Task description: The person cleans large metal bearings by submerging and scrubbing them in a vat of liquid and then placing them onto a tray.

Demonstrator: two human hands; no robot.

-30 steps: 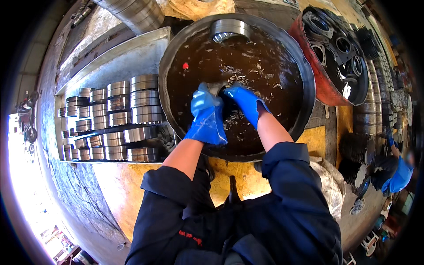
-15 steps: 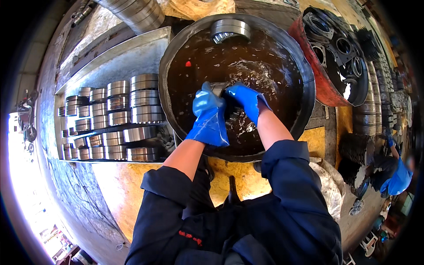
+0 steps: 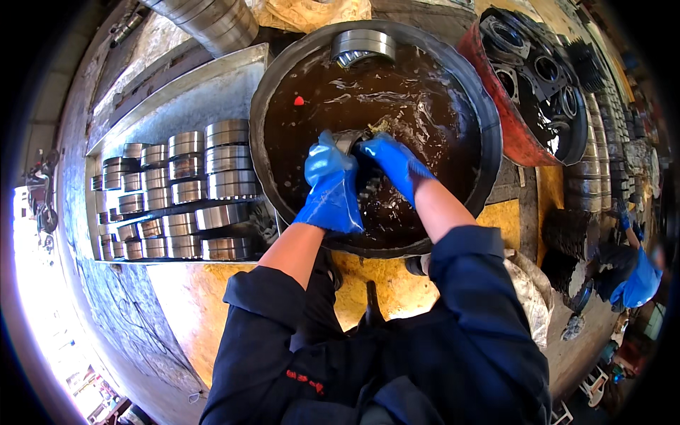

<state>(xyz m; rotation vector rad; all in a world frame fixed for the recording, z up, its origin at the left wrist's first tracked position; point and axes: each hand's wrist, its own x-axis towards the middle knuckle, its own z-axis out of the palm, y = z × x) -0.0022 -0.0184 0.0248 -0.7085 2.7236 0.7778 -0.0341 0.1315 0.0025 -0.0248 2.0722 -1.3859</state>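
Observation:
My left hand (image 3: 330, 185), in a blue rubber glove, is closed round a roller bearing (image 3: 346, 141) low over the dark liquid. Most of that bearing is hidden by the gloves; a bit of shiny metal shows between them. My right hand (image 3: 394, 164), gloved alike, curls over the bearing's right side, fingers closed. By its fingertips is a small yellowish tuft (image 3: 382, 126), perhaps bristles or froth. Both hands are inside a round black tub (image 3: 491, 120) of brown liquid. Another roller bearing (image 3: 364, 45) rests at the tub's far rim.
A metal tray (image 3: 177, 78) at left holds rows of stacked bearings (image 3: 228, 157). To the right stands a red tub (image 3: 489, 92) with dark, ring-shaped metal parts. A small red object (image 3: 299, 101) shows in the liquid. Another person in blue (image 3: 636, 280) is at far right.
My right hand has shifted slightly on the bearing, and the yellowish tuft now shows beyond its fingertips. Ripples in the liquid have changed. My left hand keeps its grip.

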